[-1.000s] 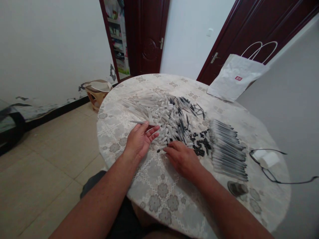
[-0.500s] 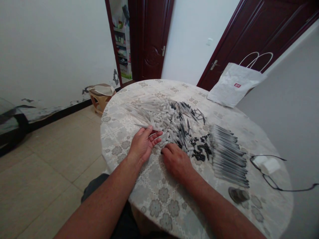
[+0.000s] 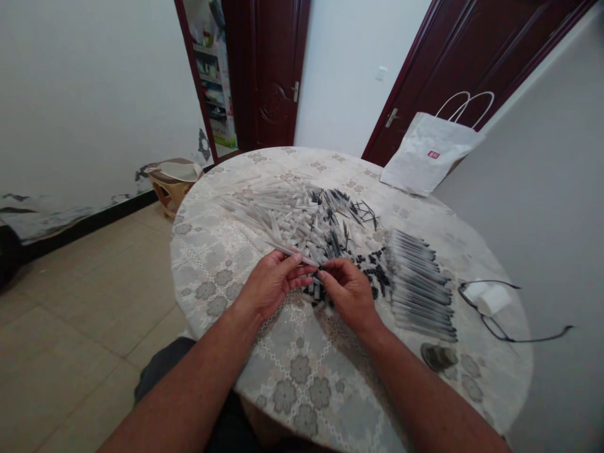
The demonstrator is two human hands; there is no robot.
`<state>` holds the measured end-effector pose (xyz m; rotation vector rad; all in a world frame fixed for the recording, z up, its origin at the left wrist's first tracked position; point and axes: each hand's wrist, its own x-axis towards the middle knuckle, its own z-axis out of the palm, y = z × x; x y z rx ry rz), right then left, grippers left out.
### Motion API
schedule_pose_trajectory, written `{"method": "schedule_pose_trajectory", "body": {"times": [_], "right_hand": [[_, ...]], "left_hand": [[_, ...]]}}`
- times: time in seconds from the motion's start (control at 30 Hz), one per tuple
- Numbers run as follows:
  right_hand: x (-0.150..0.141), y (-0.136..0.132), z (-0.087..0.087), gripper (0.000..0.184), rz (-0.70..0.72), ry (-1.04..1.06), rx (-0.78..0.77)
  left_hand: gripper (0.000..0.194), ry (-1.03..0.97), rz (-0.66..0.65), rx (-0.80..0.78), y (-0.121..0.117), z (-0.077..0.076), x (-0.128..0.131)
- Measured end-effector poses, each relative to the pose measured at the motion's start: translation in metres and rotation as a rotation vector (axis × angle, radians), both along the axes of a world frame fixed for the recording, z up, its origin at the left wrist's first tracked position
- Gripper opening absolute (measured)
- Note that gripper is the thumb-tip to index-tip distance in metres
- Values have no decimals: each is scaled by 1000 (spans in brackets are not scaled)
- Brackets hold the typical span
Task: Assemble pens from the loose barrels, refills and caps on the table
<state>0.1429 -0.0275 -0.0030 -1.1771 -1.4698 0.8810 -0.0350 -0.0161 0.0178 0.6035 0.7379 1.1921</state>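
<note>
My left hand (image 3: 282, 277) is closed on a slim, pale pen barrel (image 3: 283, 249), which slants down to the right from its narrow tip. At the barrel's right end, the fingertips of my right hand (image 3: 348, 290) are pinched together; a speck of black shows there, too small to name surely. Just beyond both hands lies a heap of white pen barrels (image 3: 268, 211). Thin black refills (image 3: 346, 206) are mixed in along the heap's right side. Small black pieces, like pen plugs (image 3: 376, 270), lie right of my right hand, and some show beneath my fingers.
A row of assembled-looking pens (image 3: 419, 289) lies at the right. Past it are glasses (image 3: 500, 330) and a white block-like item (image 3: 491, 297); a dark round object (image 3: 438, 357) sits nearer. A white paper bag (image 3: 427, 154) stands on the far edge of the cloth-covered round table (image 3: 302, 393).
My right hand has risen from the small black pieces on the table to the right end of the barrel in my left hand. The whole view has shifted slightly.
</note>
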Motion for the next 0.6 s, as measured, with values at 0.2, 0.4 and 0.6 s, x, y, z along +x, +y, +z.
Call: {"method": "schedule_pose_trajectory", "body": {"times": [0.2, 0.4, 0.6], "right_hand": [[-1, 0, 2, 17, 20, 63, -33], [0, -1, 2, 16, 20, 49, -28], [1, -2, 1, 14, -19, -53, 54]], "left_hand": [[25, 8, -29, 9, 1, -2, -1], [25, 52, -32, 38, 1, -3, 1], [28, 114, -24, 49, 1, -4, 2]]}}
